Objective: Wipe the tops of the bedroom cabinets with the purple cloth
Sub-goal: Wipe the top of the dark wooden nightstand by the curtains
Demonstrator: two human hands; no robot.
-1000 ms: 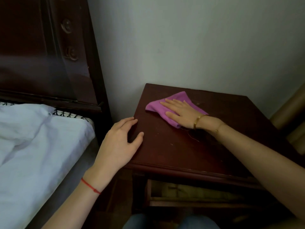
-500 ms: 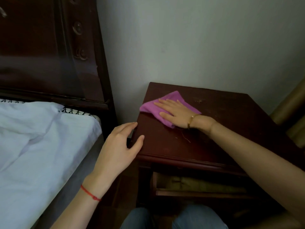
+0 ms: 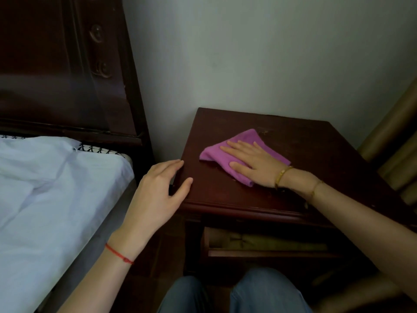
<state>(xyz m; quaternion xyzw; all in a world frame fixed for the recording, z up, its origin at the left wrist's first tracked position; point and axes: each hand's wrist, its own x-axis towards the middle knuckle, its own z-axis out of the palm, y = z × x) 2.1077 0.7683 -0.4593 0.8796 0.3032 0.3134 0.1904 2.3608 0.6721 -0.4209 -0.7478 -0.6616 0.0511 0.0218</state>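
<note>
A dark red-brown bedside cabinet (image 3: 316, 154) stands against the wall, right of the bed. On the left half of its top lies the purple cloth (image 3: 214, 152), folded and flattened. My right hand (image 3: 250, 160) presses flat on the cloth with straight fingers pointing left. My left hand (image 3: 158, 190) rests on the cabinet's front left corner, thumb on the top and fingers along the left edge, holding nothing.
The bed with a pale blue sheet (image 3: 56, 199) and dark wooden headboard (image 3: 56, 64) sits left of the cabinet, with a narrow gap between. An open shelf (image 3: 266, 245) lies under the top. Tan rolled tubes (image 3: 394, 150) lean at the right. My knees (image 3: 237, 294) are below.
My right hand has slid the purple cloth along the left part of the cabinet top. My view shifted, so the cabinet sits further right. My left hand stayed at the corner.
</note>
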